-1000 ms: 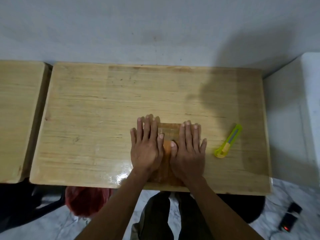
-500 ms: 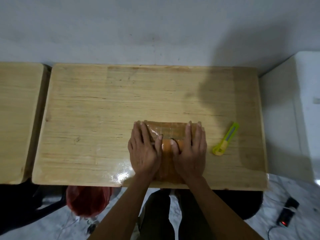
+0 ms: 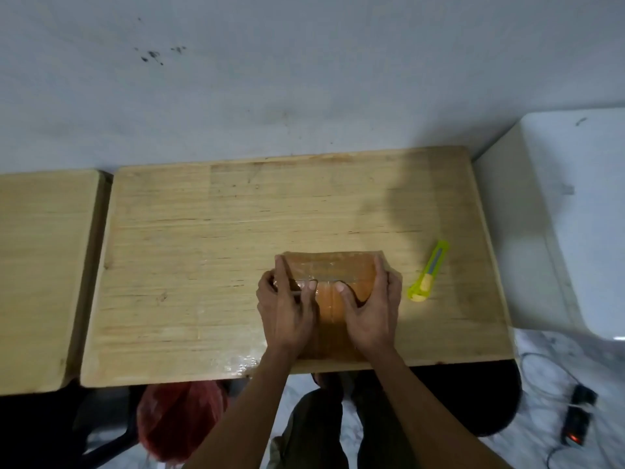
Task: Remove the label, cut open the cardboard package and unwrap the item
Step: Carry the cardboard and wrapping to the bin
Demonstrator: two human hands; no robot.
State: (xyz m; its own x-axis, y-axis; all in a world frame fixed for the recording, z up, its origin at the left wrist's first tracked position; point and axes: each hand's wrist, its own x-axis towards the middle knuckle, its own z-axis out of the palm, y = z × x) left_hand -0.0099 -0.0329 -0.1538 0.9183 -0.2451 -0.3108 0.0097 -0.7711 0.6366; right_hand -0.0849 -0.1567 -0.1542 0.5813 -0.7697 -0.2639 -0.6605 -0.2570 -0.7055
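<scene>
Two hands clasp the taped package

Both grip the cardboard package (image 3: 333, 275) at the table's (image 3: 203, 265) near edge: left hand (image 3: 287, 306) on its left side, right hand (image 3: 370, 306) on its right, thumbs pressed on top. Just right lies a yellow-green utility knife (image 3: 429, 272).

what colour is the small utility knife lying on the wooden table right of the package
Bright yellow-green, with a yellow slider: the plastic utility knife, seen best in the head view.

Quick head count of the desk

Two wooden tabletops (image 3: 287, 211) (image 3: 40, 265) sat side by side, with one taped cardboard package (image 3: 333, 275), one yellow-green box cutter (image 3: 429, 272), two hands (image 3: 287, 309) (image 3: 372, 309), and one red bag (image 3: 179, 421) at lower left.
</scene>
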